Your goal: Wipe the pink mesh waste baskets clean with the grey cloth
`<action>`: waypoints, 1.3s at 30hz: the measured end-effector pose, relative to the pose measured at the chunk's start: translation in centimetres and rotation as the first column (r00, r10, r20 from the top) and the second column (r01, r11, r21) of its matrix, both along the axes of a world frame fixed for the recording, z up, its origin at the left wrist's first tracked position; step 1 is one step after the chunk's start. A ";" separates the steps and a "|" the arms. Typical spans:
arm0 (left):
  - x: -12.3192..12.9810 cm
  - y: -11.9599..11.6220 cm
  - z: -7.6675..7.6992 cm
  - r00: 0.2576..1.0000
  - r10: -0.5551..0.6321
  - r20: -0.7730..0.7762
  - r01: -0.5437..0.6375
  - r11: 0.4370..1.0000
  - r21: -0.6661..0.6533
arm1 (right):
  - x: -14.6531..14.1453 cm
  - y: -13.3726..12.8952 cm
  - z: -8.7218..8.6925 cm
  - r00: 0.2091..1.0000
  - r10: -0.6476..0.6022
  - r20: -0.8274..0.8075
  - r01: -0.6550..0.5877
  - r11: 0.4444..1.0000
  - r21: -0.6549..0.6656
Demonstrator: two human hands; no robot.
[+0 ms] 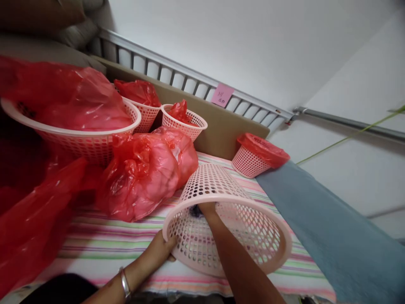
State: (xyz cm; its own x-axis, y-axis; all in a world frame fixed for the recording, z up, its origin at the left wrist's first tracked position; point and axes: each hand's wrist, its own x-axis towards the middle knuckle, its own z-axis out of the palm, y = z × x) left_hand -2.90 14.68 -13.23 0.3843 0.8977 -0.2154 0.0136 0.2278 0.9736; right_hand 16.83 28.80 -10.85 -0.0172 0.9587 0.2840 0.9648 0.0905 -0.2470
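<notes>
A pale pink perforated plastic basket [218, 181] lies tipped on its side on the striped cloth [180, 268], its wide mouth facing me. My left hand [166, 248], with a silver bangle at the wrist, grips the left side of the rim, fingers partly hidden. Deep inside the basket is my right hand [207, 207], its forearm passing through the mouth. A small dark, crumpled cloth-like thing [195, 211] shows at that hand, which appears closed on it; most of its fingers are hidden.
Left of the basket sit filled red plastic bags [148, 173]. A large basket [91, 145] and two smaller baskets [148, 115] [188, 122] hold red bags behind. A basket with a red liner [253, 158] stands back right, by a blue-grey surface [303, 219]. A railing with a pink note [222, 95] runs behind.
</notes>
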 end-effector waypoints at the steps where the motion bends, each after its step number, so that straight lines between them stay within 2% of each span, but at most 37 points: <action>1: 0.1 0.0 -0.1 1.000 -0.003 0.007 0.003 1.000 0.006 | -0.1 0.2 -0.6 1.000 0.006 0.003 -0.006 1.000 -0.008; 4: 0.2 0.0 -0.5 0.999 0.007 0.032 -0.007 1.000 0.014 | -0.5 -0.4 -1.5 1.000 -0.008 -0.004 0.008 0.999 -0.051; 6: 0.3 0.0 -0.7 0.999 0.029 0.035 -0.029 1.000 0.005 | -0.8 -2.1 -1.5 0.999 -0.038 -0.015 0.037 0.995 -0.095; 9: 0.4 -0.1 -0.8 0.997 0.054 0.047 -0.054 0.998 -0.011 | -1.8 -7.0 -1.4 0.997 -0.069 -0.029 0.064 0.987 -0.145; 14: 0.3 0.0 -0.7 0.992 0.087 0.091 -0.094 0.992 0.080 | -3.3 -17.7 -1.3 0.996 0.011 -0.091 -0.032 0.974 -0.225; 16: 0.2 0.1 -0.7 0.986 0.112 0.124 -0.129 0.981 0.143 | -3.3 -20.5 -1.1 0.989 0.051 -0.139 -0.090 0.953 -0.288; 18: 0.1 0.3 -0.7 0.981 0.123 0.149 -0.149 0.973 0.177 | -2.9 -21.7 -0.5 0.976 0.091 -0.196 -0.155 0.926 -0.345; 20: 0.1 0.3 -0.8 0.982 0.106 0.159 -0.133 0.977 0.169 | -2.1 -21.2 0.7 0.968 0.075 -0.239 -0.156 0.925 -0.345; 22: 0.1 0.2 -1.0 0.986 0.066 0.153 -0.085 0.989 0.120 | -1.1 -19.2 2.3 0.967 -0.002 -0.256 -0.070 0.960 -0.273; 25: 0.3 0.0 -1.3 0.989 0.031 0.145 -0.036 0.999 0.032 | 0.2 -14.2 4.2 0.956 -0.135 -0.261 0.107 0.987 -0.117; 27: 0.3 -0.1 -1.3 0.989 0.042 0.143 -0.041 0.999 -0.008 | 0.5 -10.3 4.6 0.950 -0.185 -0.251 0.178 0.983 -0.052; 30: 0.4 0.0 -1.2 0.988 0.059 0.145 -0.052 0.997 -0.051 | 0.0 -4.8 3.5 0.955 -0.201 -0.219 0.196 0.980 -0.044; 33: 0.5 0.0 -1.1 0.985 0.057 0.163 -0.047 0.997 -0.068 | -1.0 -1.0 1.3 0.971 -0.154 -0.185 0.143 0.987 -0.069; 36: 0.7 0.0 -1.4 0.983 0.066 0.174 -0.047 0.993 -0.109 | -1.5 0.9 -0.6 0.976 -0.141 -0.164 0.121 0.985 -0.126; 39: 0.9 0.0 -1.9 0.983 0.086 0.161 -0.061 0.986 -0.152 | -1.4 0.9 -1.2 0.978 -0.135 -0.158 0.104 0.976 -0.192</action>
State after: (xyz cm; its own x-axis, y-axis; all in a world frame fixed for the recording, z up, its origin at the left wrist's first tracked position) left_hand -2.01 14.66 -15.09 0.3603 0.8883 -0.2848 -0.1681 0.3621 0.9169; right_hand 15.48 29.71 -12.06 0.1338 0.9866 0.0933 0.9087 -0.0846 -0.4088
